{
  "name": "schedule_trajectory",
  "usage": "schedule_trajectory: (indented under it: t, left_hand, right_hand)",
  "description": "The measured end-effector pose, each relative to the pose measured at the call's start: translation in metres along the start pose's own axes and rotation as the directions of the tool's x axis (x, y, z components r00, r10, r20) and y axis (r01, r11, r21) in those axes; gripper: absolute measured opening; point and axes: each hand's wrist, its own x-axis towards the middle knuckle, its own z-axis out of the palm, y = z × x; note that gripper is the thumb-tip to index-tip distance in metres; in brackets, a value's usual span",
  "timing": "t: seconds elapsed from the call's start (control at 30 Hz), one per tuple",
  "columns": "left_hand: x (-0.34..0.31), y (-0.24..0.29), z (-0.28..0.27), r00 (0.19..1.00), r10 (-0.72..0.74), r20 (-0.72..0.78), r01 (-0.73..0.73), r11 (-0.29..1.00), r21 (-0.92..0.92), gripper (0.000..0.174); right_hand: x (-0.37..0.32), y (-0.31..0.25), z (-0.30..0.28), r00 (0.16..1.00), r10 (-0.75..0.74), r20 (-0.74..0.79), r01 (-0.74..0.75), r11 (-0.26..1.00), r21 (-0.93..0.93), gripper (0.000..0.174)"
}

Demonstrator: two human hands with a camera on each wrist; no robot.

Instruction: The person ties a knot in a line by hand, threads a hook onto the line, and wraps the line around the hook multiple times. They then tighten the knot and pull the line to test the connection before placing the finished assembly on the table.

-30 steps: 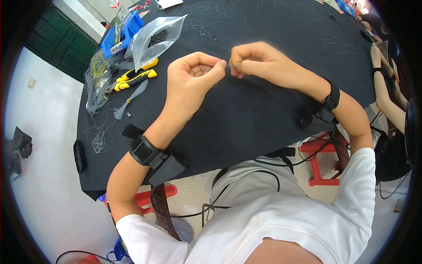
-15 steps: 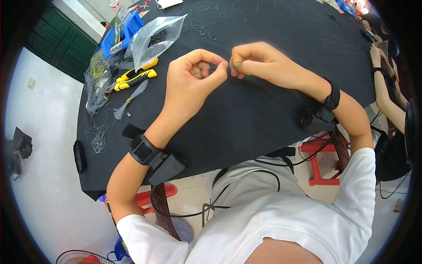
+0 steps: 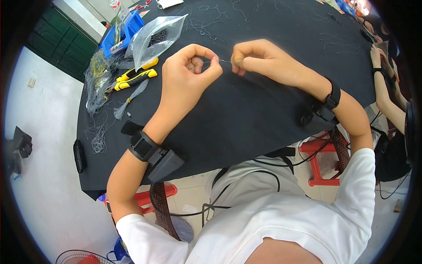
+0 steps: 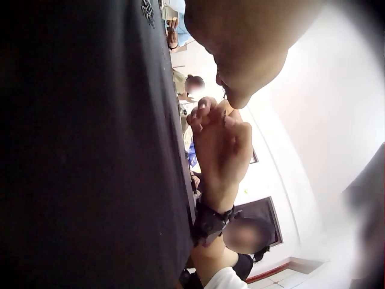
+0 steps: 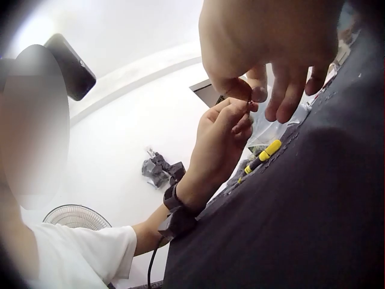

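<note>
Over the black-covered table (image 3: 246,127), my left hand (image 3: 184,77) pinches a thin grey line (image 3: 225,61) between thumb and forefinger. Its other fingers curl in toward the palm. Facing it, my right hand (image 3: 270,64) pinches the same line, with thumb and forefinger closed together. A short stretch of line spans the small gap between the two sets of fingertips. In the right wrist view, the remaining fingers (image 5: 295,90) of the right hand hang down loosely. A small dark bit shows at the left fingertips in the left wrist view.
On the left lie yellow-and-black pliers (image 3: 136,80), a tied bundle of grey strands (image 3: 130,100) and tangled line (image 3: 99,138). Behind them stand a clear plastic bag (image 3: 169,31) and a blue bin (image 3: 125,35). Another person's arms (image 3: 384,88) rest at the right edge.
My left hand has drawn away to the left, and the fingertips are farther apart, with more line showing between them. The right hand has risen slightly.
</note>
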Motion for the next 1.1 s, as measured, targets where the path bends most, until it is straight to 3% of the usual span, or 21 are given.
schedule_trajectory:
  t: [0.13,0.33,0.37,0.4,0.47,0.5,0.63,0.67,0.73,0.8,0.9,1.1]
  left_hand:
    - [0.004,-0.007,-0.003,1.000,0.007,-0.005,-0.008,0.997,-0.072,0.011]
    - [0.019,-0.017,-0.031,0.986,-0.014,-0.167,-0.003,0.995,-0.102,0.008]
    - [0.022,-0.022,-0.037,0.982,0.000,-0.189,-0.021,0.994,-0.110,0.009]
    - [0.023,-0.022,-0.043,0.981,-0.017,-0.192,-0.004,0.994,-0.105,0.010]
    - [0.024,-0.020,-0.052,0.979,-0.049,-0.197,0.030,0.995,-0.098,0.013]
    - [0.025,-0.020,-0.055,0.977,-0.042,-0.210,0.024,0.996,-0.091,0.013]
    - [0.027,-0.020,-0.060,0.965,-0.027,-0.260,0.004,0.996,-0.088,0.014]
    - [0.027,-0.021,-0.060,0.962,-0.032,-0.272,0.003,0.994,-0.109,0.014]
    - [0.028,-0.020,-0.061,0.952,-0.072,-0.298,0.029,0.989,-0.147,0.014]
    - [0.029,-0.019,-0.063,0.934,-0.143,-0.326,0.085,0.979,-0.185,0.014]
    - [0.029,-0.021,-0.066,0.935,-0.123,-0.331,0.045,0.971,-0.234,0.016]
    - [0.029,-0.016,-0.065,0.950,-0.173,-0.259,0.108,0.963,-0.247,0.018]
  right_hand:
    - [0.001,0.001,-0.004,0.999,0.035,0.011,-0.035,0.999,0.001,0.016]
    - [0.002,0.005,-0.028,0.999,0.015,-0.036,-0.014,1.000,0.028,0.019]
    - [0.003,0.003,-0.035,0.995,0.086,-0.056,-0.082,0.994,0.066,0.020]
    - [0.003,0.004,-0.039,0.993,0.084,-0.085,-0.058,0.961,0.271,0.021]
    - [0.002,0.013,-0.059,0.991,0.112,-0.069,-0.065,0.873,0.483,0.022]
    - [0.000,0.014,-0.064,0.975,0.179,-0.129,-0.077,0.824,0.562,0.024]
    - [-0.002,0.025,-0.086,0.975,0.208,-0.078,-0.082,0.661,0.746,0.026]
    - [-0.002,0.034,-0.095,0.991,0.129,-0.028,-0.062,0.641,0.765,0.022]
    - [0.000,0.053,-0.108,0.997,-0.036,0.065,-0.031,0.593,0.805,0.037]
    - [-0.001,0.057,-0.109,0.996,-0.052,0.074,-0.028,0.603,0.797,0.036]
    - [-0.001,0.055,-0.109,0.997,-0.040,0.065,-0.026,0.626,0.779,0.034]
    - [-0.003,0.059,-0.112,1.000,0.017,0.018,-0.025,0.657,0.754,0.032]
